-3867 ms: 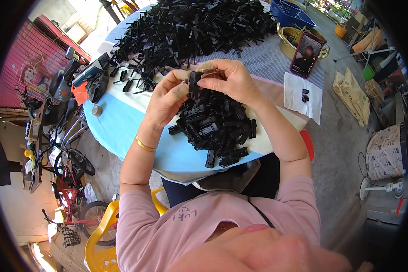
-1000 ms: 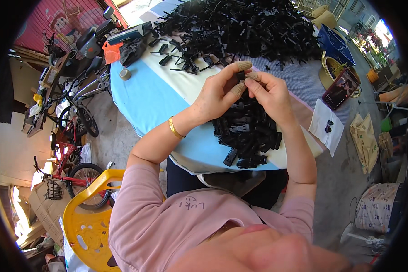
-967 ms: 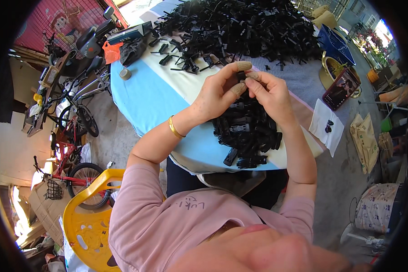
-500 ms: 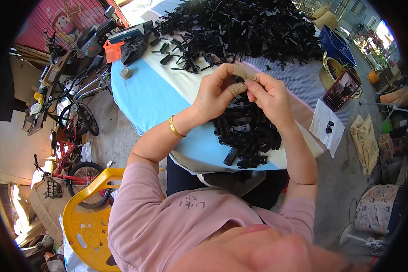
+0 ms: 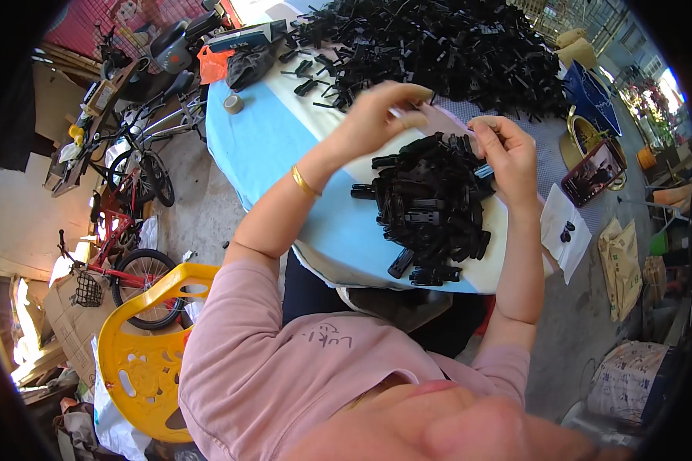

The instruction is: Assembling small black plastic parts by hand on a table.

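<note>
1. My left hand [image 5: 377, 115] is raised above the bench [image 5: 284, 146], fingers loosely spread and gripping nothing that I can make out; it hangs between the two heaps of black plastic parts.
2. My right hand [image 5: 507, 154] is curled, its fingertips pinched on a small black clip [image 5: 484, 170] at the right edge of the nearer heap, held up close where I can see it well.
3. The near pile [image 5: 430, 207] of assembled black pieces lies by the bench's front edge, directly before me, stacked thick so both hands reach it without stretching.
4. The loose heap [image 5: 446, 50] of black parts spreads along the far edge, kept apart from the near pile, I judge so the two kinds do not mix.
5. A phone [image 5: 592, 173] leans in a bowl at the right edge, screen turned toward me.
6. A white paper sheet [image 5: 565, 230] with a few small dark bits lies near the right front corner, well clear of the heaps.
7. A tape roll [image 5: 234, 104] sits alone at the left edge.
</note>
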`<state>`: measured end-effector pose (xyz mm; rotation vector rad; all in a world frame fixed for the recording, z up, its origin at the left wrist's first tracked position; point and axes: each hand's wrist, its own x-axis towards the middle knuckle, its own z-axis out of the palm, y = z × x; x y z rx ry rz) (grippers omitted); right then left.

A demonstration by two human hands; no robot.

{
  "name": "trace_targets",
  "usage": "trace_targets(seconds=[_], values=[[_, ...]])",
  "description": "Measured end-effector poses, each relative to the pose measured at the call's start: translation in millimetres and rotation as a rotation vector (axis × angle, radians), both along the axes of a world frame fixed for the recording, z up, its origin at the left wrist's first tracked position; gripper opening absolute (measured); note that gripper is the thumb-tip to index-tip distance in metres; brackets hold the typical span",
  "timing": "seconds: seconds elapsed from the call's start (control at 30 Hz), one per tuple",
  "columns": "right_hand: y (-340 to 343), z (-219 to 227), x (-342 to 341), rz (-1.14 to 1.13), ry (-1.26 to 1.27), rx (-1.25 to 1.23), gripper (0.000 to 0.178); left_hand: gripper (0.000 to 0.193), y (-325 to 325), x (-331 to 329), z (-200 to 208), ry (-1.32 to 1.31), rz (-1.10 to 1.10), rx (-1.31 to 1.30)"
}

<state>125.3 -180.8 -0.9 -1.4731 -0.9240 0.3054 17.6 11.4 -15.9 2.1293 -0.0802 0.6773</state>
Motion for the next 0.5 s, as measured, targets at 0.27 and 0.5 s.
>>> trace_targets(seconds=[0.27,0.5], values=[[10,-11,-6,-0.074,-0.305,-0.093,0.013,0.015,44,34,-52,0.25,0.544,0.782],[16,-22,4,-0.18,-0.35,-0.032,0.018,0.032,25,26,-44,-0.037,0.423,0.602]])
